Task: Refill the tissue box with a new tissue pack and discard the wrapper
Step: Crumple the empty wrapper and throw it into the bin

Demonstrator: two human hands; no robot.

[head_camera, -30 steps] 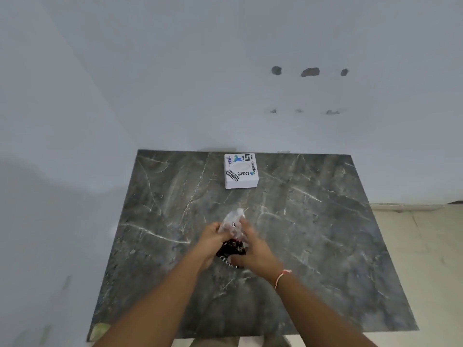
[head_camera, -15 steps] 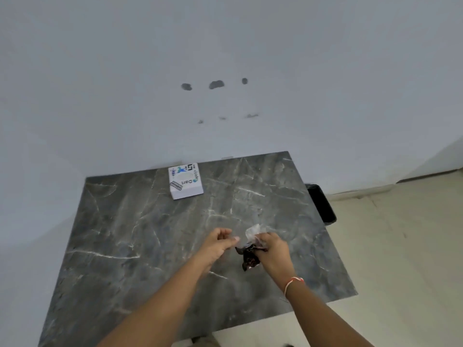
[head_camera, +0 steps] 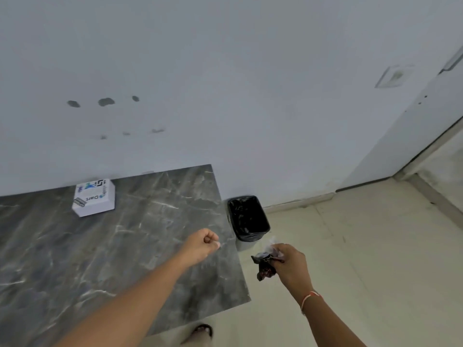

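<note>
My right hand [head_camera: 292, 262] is closed around a crumpled wrapper [head_camera: 265, 265], dark with clear plastic, and holds it over the floor just past the table's right edge. A bin [head_camera: 248, 219] lined with a black bag stands on the floor beyond the wrapper, against the table's side. My left hand [head_camera: 204, 244] hovers over the table's right part with its fingers curled and nothing in them. The white tissue box [head_camera: 94, 197], printed with logos, sits at the back of the dark marble table [head_camera: 100, 246] near the wall.
A pale wall runs behind the table and the bin. Beige tiled floor [head_camera: 363, 259] spreads to the right, with a wall corner and a doorway threshold at the far right. A foot in a sandal [head_camera: 203, 331] shows below the table's front edge.
The view has swung right, bringing the bin fully into sight. My right hand has carried the wrapper off the table toward the bin. My left hand has let go and curled shut.
</note>
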